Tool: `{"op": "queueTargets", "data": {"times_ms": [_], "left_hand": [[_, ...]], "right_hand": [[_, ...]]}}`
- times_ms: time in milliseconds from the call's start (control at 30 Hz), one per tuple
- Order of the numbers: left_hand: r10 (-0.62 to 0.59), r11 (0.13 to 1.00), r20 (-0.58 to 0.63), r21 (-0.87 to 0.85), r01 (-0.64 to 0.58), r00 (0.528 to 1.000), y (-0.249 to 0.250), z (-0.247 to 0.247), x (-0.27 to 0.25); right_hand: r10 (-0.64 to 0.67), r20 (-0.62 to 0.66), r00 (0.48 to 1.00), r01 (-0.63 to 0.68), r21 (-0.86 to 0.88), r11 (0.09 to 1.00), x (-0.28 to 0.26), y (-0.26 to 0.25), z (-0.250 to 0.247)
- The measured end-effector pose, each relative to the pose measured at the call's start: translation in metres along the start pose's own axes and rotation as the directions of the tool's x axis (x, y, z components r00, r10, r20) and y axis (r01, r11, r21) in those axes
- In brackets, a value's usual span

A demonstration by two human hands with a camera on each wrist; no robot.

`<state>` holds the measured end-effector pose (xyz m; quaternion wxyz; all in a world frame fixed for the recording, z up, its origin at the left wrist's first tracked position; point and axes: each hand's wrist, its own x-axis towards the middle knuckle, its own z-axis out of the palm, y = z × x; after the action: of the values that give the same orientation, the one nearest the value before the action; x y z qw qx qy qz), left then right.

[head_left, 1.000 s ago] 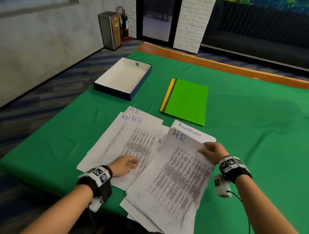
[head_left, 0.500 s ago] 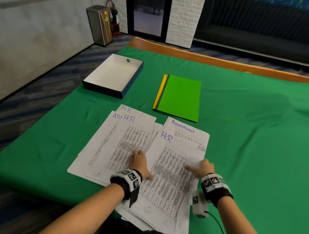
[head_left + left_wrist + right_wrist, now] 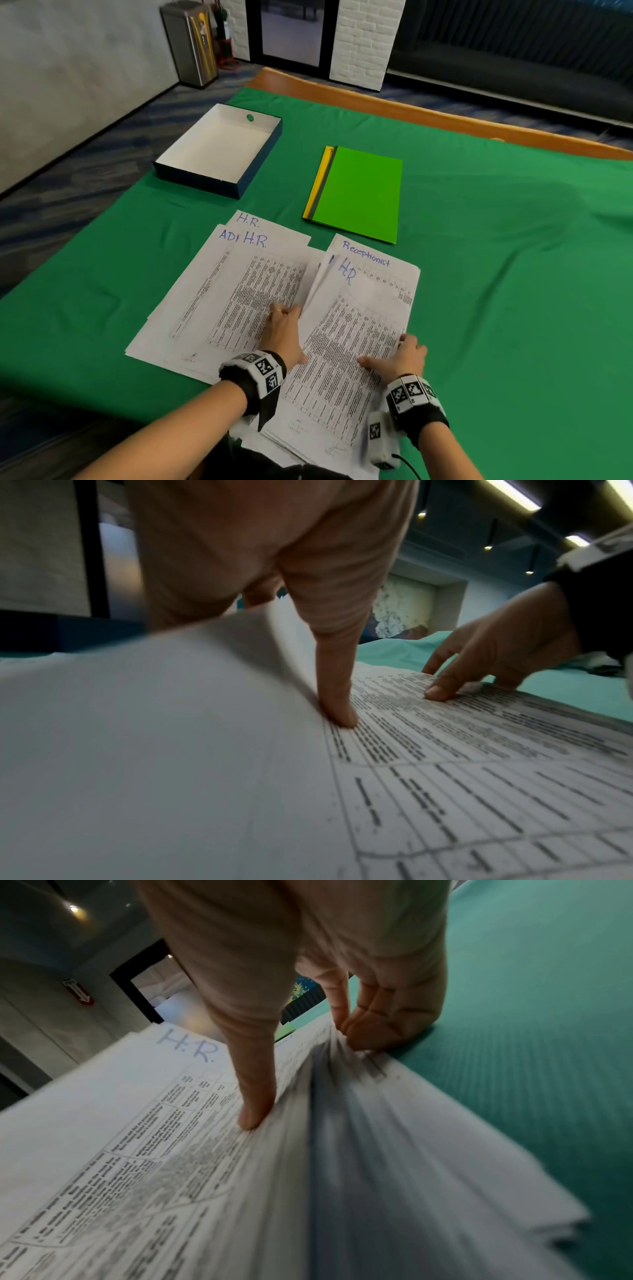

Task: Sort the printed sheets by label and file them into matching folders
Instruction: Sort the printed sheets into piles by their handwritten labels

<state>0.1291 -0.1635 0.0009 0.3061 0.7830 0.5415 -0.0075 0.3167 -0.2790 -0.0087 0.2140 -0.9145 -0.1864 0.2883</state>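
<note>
Printed sheets lie in two loose stacks on the green cloth. The left stack (image 3: 239,294) shows "H.R." and "AD" labels. The right pile (image 3: 352,329) has an "H.R." sheet on top and a "Receptionist" sheet (image 3: 373,260) beneath. My left hand (image 3: 291,334) holds the pile's raised left edge, its thumb (image 3: 337,704) pressed on the print. My right hand (image 3: 394,353) pinches the pile's right edge, thumb (image 3: 255,1096) on top and fingers (image 3: 383,1026) curled under several sheets. A green folder (image 3: 359,195) lies on top of a yellow folder (image 3: 317,185) further back.
An open dark-blue box (image 3: 262,157) with a white inside stands at the back left. Green cloth (image 3: 513,274) stretches bare to the right of the papers. The table's wooden edge (image 3: 411,109) runs along the far side. The pile's near end hangs over the front edge.
The lifted "H.R." sheet has come down flat on the right pile. My left hand left the left stack for the pile's left edge. My right hand slid to its right edge.
</note>
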Motion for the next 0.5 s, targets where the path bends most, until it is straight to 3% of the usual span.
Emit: {"op": "queueTargets", "data": {"times_ms": [133,267,367,500], "left_hand": [[0.145,0.973,-0.081,-0.168,-0.157,0.986,-0.004,0.009,-0.002],[0.043,0.943,-0.156,-0.319,-0.091,0.987,0.001,0.003,-0.009],[-0.044,0.949,-0.113,-0.314,0.007,0.993,0.003,-0.005,-0.011],[0.073,0.944,-0.029,-0.320,-0.079,0.997,0.002,-0.010,-0.014]], "right_hand": [[0.000,0.020,1.000,-0.001,0.045,0.999,0.000,0.002,-0.004],[0.003,0.030,1.000,-0.006,0.110,0.994,0.002,0.006,-0.006],[-0.002,0.029,1.000,-0.002,0.131,0.991,0.001,0.005,-0.006],[-0.030,0.034,0.999,0.024,0.180,0.983,-0.001,0.006,-0.007]]}}
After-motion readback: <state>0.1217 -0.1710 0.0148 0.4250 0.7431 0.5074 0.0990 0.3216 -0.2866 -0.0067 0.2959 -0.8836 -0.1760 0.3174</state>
